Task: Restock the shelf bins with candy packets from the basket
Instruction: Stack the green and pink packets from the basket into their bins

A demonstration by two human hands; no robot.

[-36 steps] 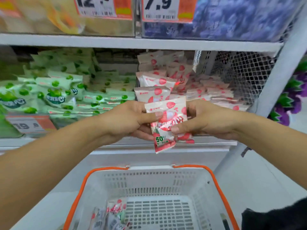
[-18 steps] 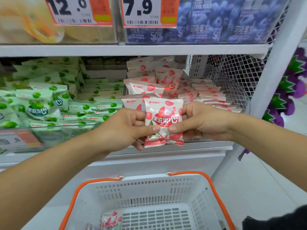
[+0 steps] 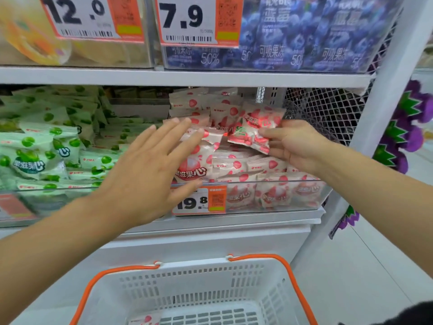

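Having been held by both hands half a second earlier, the pink packet (image 3: 254, 132) was pinched by the right hand (image 3: 293, 146) alone over the strawberry bin (image 3: 281, 198); the left hand (image 3: 150, 174), at nine o'clock, was spread flat, so placement seemed near.

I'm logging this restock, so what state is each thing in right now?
Left hand: open, fingers spread over the pink packets, gripping nothing.
Right hand: pinching a pink packet over the pink bin.
Pink bin: piled high with packets.
Green bin: full.
Basket: nearly empty, one packet visible at the bottom edge.
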